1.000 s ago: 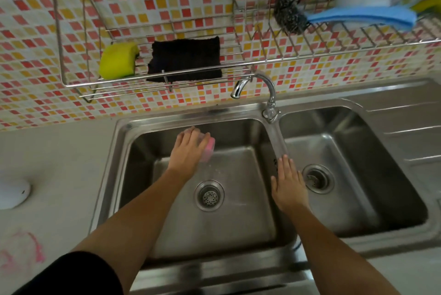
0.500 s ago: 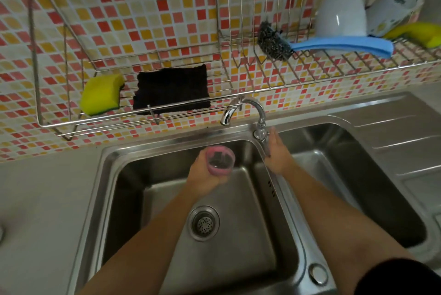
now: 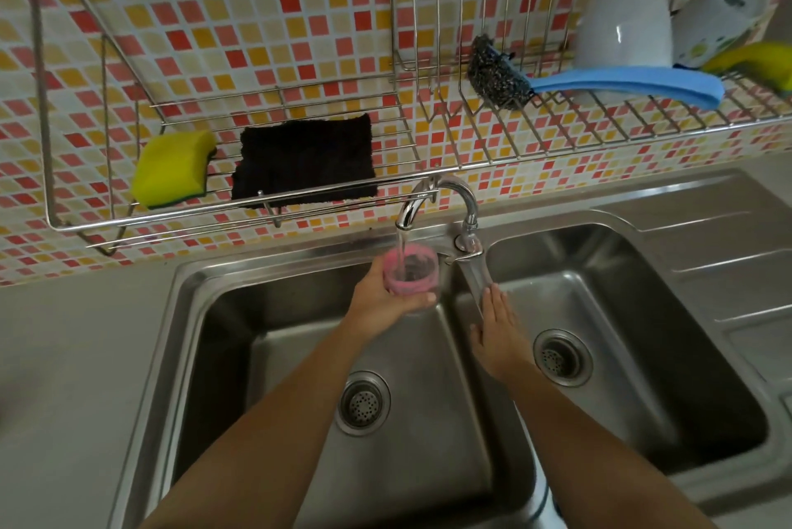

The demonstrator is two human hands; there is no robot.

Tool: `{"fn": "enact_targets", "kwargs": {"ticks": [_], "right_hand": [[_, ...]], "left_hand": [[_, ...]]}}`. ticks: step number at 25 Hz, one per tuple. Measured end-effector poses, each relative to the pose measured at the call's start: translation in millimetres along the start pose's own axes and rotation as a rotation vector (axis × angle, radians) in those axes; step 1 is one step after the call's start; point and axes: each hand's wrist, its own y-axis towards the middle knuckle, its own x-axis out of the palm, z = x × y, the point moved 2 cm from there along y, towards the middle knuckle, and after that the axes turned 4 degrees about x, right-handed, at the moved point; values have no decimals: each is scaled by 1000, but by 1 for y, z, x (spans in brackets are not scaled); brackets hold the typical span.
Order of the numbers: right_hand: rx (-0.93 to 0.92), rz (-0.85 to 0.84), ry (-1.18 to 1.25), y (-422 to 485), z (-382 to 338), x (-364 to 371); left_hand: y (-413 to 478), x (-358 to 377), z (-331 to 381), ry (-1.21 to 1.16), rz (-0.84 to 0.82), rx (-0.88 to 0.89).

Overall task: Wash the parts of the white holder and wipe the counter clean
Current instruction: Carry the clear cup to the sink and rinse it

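A small pink cup-shaped part point(image 3: 410, 273) sits in my left hand point(image 3: 385, 301), held upright over the left sink basin point(image 3: 274, 357). Water runs from the chrome tap point(image 3: 445, 198) straight into the pink part. My right hand point(image 3: 499, 333) lies flat with fingers apart on the divider between the two basins, just below the tap lever. It holds nothing.
A wire rack point(image 3: 265, 211) on the tiled wall carries a yellow sponge point(image 3: 173, 168) and a black cloth point(image 3: 304, 162). Further right lie a steel scourer point(image 3: 495, 74), a blue cloth point(image 3: 630, 85) and white cups point(image 3: 623, 25). Grey counter point(image 3: 81, 378) lies left; right basin point(image 3: 621, 335) and drainboard right.
My left hand lifted the pink part from the basin floor up under the spout. My right hand went to the tap lever, water started running, then it dropped back onto the divider.
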Motion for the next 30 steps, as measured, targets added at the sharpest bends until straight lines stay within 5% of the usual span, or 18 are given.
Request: {"fn": "enact_targets", "kwargs": {"ticks": [7,30], "right_hand": [[-61,-12,-57,2,13,10],[-111,-276,134,3,19,-8]], "left_hand": [[3,-18,-16,192,-124,-32],[8,-7,-9,180,-300,-90]]}}
